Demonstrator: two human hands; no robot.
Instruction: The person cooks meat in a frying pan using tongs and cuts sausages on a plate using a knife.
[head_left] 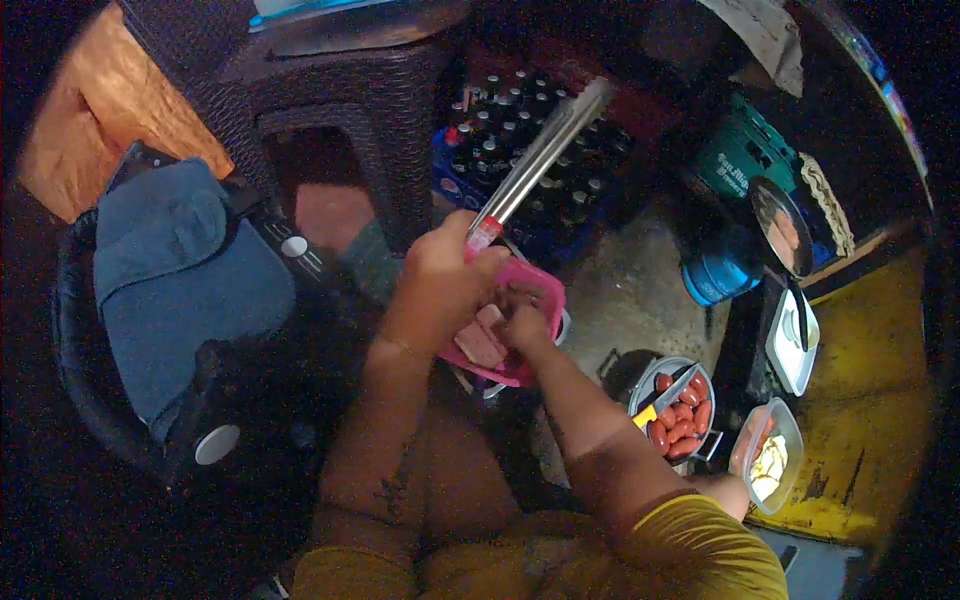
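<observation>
My left hand [440, 275] is closed around long metal tongs [545, 155] with a red-pink section near the grip. They point up and away, and their far end is blurred. Below it, my right hand [527, 320] reaches into a pink basin [552, 288], its fingers curled at the pale pink pieces of meat [482, 342]. My forearm and fingers hide part of the basin. To the right stands a metal pot [712, 390] of red sausages [684, 418], with a yellow-handled knife [668, 398] lying across the top.
A clear container [793, 455] of food and a white tray [790, 345] lie at right. Beyond are a pan [765, 205], a blue gas cylinder [715, 275] and a green crate [745, 150]. Bottles [510, 125] stand ahead, near a brown chair [340, 85]. A padded baby seat [190, 280] is left.
</observation>
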